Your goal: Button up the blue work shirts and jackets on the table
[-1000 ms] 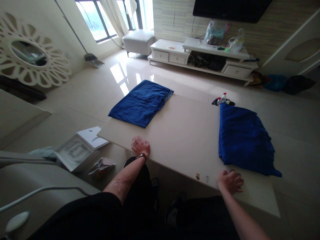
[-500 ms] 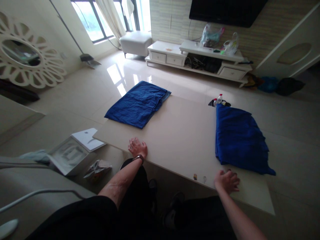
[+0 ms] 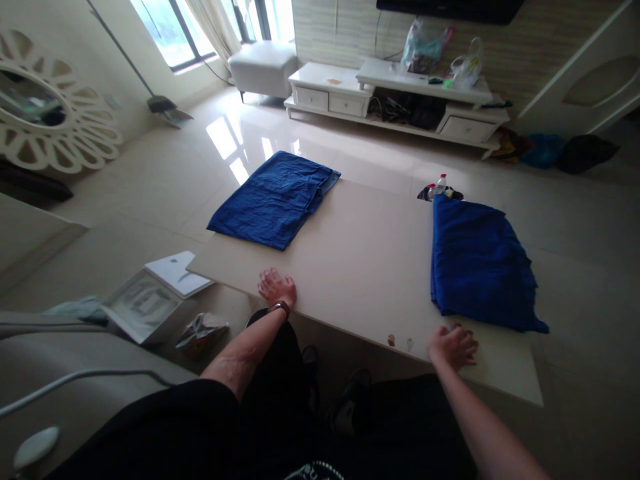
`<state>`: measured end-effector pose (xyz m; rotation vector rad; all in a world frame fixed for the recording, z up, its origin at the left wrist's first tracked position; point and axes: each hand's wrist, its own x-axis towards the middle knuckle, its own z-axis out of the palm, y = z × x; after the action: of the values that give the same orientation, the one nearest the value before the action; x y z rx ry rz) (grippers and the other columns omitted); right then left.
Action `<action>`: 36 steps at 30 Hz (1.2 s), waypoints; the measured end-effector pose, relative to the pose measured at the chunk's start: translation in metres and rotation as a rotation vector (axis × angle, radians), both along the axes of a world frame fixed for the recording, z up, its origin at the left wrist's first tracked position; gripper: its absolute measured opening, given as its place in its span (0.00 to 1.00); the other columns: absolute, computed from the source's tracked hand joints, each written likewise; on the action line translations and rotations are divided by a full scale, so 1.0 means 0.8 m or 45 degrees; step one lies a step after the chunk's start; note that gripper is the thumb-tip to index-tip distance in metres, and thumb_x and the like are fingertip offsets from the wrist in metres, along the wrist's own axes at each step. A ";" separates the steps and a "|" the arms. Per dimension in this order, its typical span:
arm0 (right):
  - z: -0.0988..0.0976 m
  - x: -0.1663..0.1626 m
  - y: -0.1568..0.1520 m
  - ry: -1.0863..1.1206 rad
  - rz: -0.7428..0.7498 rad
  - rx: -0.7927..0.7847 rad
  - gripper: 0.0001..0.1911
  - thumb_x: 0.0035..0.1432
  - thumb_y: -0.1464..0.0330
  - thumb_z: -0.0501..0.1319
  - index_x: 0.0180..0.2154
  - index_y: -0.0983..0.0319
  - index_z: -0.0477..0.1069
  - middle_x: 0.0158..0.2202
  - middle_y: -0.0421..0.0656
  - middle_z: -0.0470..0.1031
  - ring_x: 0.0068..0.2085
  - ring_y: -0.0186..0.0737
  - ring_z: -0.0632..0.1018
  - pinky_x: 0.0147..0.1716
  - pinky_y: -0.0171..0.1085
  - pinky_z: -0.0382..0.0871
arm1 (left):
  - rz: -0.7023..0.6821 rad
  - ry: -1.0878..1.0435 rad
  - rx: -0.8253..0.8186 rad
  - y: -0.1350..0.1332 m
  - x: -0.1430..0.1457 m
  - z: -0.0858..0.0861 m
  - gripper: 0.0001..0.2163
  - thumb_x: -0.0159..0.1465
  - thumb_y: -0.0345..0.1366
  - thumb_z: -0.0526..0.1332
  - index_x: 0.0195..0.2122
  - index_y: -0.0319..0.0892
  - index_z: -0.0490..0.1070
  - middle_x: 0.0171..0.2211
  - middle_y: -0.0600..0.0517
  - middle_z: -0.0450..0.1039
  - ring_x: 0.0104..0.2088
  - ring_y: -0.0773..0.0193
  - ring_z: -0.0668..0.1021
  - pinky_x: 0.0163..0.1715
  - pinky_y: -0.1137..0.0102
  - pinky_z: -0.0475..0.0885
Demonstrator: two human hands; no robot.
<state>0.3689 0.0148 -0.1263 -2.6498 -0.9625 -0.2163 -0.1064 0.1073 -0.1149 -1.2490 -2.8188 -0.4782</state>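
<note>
My left hand lies flat and open on the near edge of a beige table, fingers spread, a dark band on its wrist. My right hand rests open and flat on the same edge, just in front of a blue cloth pile on the table's right side. A second folded blue cloth lies at the table's far left corner, well beyond my left hand. Neither hand holds anything.
A small bottle and dark items sit at the far right corner. Two tiny objects lie near the front edge. An open white box and a crumpled wrapper lie on the floor at left. A white TV cabinet stands against the far wall.
Both hands stay flat on the table edge. The view has shifted slightly; nothing on the table has moved.
</note>
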 end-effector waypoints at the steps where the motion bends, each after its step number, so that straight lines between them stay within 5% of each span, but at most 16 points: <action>1: 0.001 -0.001 0.000 -0.003 0.001 0.000 0.23 0.63 0.59 0.53 0.56 0.59 0.70 0.63 0.61 0.65 0.64 0.68 0.64 0.54 0.73 0.61 | -0.004 -0.004 0.000 0.000 0.000 0.000 0.29 0.69 0.42 0.51 0.69 0.34 0.62 0.70 0.35 0.60 0.72 0.47 0.59 0.70 0.49 0.53; 17: 0.001 0.004 -0.002 0.011 -0.032 -0.054 0.24 0.63 0.57 0.53 0.57 0.57 0.69 0.64 0.58 0.66 0.64 0.66 0.64 0.55 0.71 0.61 | -0.036 0.046 -0.014 -0.003 -0.003 -0.011 0.29 0.71 0.42 0.49 0.70 0.33 0.59 0.70 0.33 0.59 0.73 0.46 0.58 0.70 0.46 0.53; 26: 0.020 -0.008 0.004 0.059 -0.056 -0.142 0.26 0.63 0.60 0.52 0.60 0.60 0.68 0.65 0.59 0.63 0.64 0.66 0.62 0.57 0.68 0.58 | -0.040 -0.014 -0.194 -0.003 0.003 0.013 0.30 0.71 0.42 0.48 0.72 0.32 0.55 0.72 0.33 0.53 0.74 0.46 0.54 0.71 0.47 0.51; 36: 0.013 -0.005 0.000 0.007 -0.001 -0.122 0.27 0.64 0.60 0.51 0.61 0.61 0.66 0.67 0.60 0.62 0.67 0.66 0.61 0.56 0.70 0.60 | -0.018 -0.016 -0.152 0.000 0.005 0.017 0.30 0.70 0.41 0.50 0.70 0.32 0.58 0.71 0.33 0.57 0.73 0.46 0.56 0.70 0.48 0.52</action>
<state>0.3650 0.0151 -0.1161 -2.7360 -0.9935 -0.1671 -0.1027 0.1074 -0.1014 -1.2910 -2.8897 -0.3237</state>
